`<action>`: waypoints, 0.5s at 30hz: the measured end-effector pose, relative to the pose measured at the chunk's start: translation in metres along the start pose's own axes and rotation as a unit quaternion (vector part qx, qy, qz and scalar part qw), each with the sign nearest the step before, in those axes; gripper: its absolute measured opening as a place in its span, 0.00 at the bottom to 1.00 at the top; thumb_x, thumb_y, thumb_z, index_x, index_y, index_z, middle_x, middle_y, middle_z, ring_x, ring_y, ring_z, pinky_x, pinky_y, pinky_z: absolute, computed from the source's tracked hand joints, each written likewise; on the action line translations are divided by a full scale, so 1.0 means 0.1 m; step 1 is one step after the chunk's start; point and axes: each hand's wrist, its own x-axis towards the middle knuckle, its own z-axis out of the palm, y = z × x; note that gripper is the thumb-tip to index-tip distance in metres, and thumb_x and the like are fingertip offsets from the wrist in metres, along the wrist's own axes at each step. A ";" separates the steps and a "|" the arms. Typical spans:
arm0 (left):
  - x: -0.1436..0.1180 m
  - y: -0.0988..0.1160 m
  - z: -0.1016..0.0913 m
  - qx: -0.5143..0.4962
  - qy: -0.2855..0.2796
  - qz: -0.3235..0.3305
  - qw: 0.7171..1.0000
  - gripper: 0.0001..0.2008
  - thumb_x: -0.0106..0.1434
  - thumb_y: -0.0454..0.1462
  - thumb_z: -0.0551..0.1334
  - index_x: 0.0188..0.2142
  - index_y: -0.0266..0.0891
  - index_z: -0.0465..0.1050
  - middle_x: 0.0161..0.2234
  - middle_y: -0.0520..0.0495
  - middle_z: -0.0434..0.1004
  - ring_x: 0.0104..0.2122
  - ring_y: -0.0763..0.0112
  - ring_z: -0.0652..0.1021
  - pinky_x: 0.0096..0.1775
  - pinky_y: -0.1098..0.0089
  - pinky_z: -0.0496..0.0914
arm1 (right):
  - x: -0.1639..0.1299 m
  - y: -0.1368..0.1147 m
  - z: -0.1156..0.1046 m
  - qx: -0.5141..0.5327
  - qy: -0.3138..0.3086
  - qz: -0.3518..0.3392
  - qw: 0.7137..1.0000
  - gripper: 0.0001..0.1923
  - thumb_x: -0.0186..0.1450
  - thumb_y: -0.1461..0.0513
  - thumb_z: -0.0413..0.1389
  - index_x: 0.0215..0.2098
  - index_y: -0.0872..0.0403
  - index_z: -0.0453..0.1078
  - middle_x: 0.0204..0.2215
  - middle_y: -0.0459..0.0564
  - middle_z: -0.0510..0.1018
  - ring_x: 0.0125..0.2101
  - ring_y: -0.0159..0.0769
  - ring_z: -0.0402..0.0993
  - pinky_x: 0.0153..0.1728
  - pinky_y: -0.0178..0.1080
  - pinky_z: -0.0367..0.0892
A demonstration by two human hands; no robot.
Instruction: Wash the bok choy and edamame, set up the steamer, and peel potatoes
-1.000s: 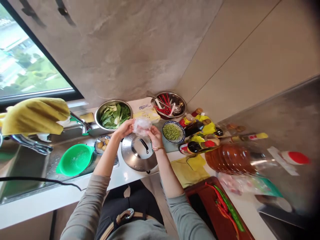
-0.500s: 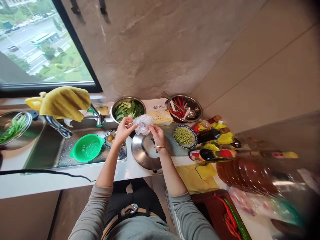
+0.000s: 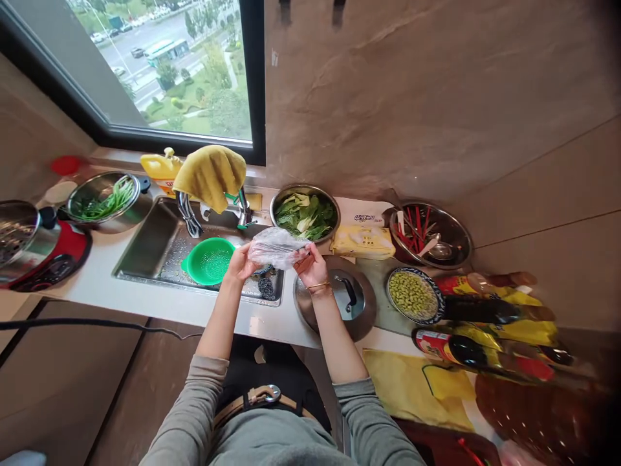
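A crumpled clear plastic bag [image 3: 276, 248] is stretched between my two hands, above the counter near the sink's right end. My left hand [image 3: 240, 261] grips its left side, and my right hand [image 3: 312, 266] grips its right side. Whether anything is inside the bag I cannot make out. Below my right hand lies a steel pot lid [image 3: 365, 313] with a black handle. Just behind the bag stands a steel bowl of leafy greens [image 3: 306, 213]. To the left, a green colander [image 3: 211, 261] sits in the sink [image 3: 145, 255].
A patterned bowl of green beans [image 3: 413, 295], a steel bowl with red chopsticks and spoons [image 3: 429, 233], and several sauce bottles [image 3: 456, 349] stand on the right. A yellow cloth [image 3: 213, 171] drapes over the faucet. Farther left are a pot of green stalks [image 3: 110, 199] and a red cooker [image 3: 63, 252].
My view has swung left, showing more of the window and the cooker. The bag, bunched up before, is now spread wider between my hands.
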 end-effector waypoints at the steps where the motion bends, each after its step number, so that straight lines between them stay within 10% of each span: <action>1: -0.02 0.01 -0.03 -0.011 -0.010 -0.001 1.000 0.12 0.61 0.45 0.57 0.32 0.37 0.68 0.25 0.47 0.71 0.28 0.68 0.75 0.32 0.68 0.72 | 0.02 0.02 0.02 -0.001 0.003 -0.007 1.000 0.13 0.66 0.55 0.53 0.26 0.51 0.62 0.16 0.38 0.69 0.25 0.30 0.75 0.33 0.35 0.72; 8: 0.00 0.09 0.02 0.301 -0.109 0.124 0.939 0.15 0.50 0.36 0.65 0.39 0.40 0.70 0.35 0.52 0.71 0.27 0.77 0.70 0.28 0.77 0.65 | -0.11 -0.23 -0.21 -0.053 0.016 -0.098 0.994 0.12 0.56 0.58 0.62 0.26 0.52 0.61 0.18 0.37 0.65 0.17 0.22 0.60 0.17 0.26 0.58; 15: 0.44 -0.10 1.13 0.526 -0.258 0.257 0.769 0.19 0.51 0.25 0.49 0.27 0.37 0.79 0.35 0.46 0.77 0.36 0.69 0.76 0.43 0.70 0.69 | -0.56 -0.59 -1.03 -0.233 0.169 -0.187 0.939 0.21 0.47 0.56 0.66 0.32 0.50 0.60 0.18 0.35 0.67 0.14 0.22 0.56 0.13 0.27 0.52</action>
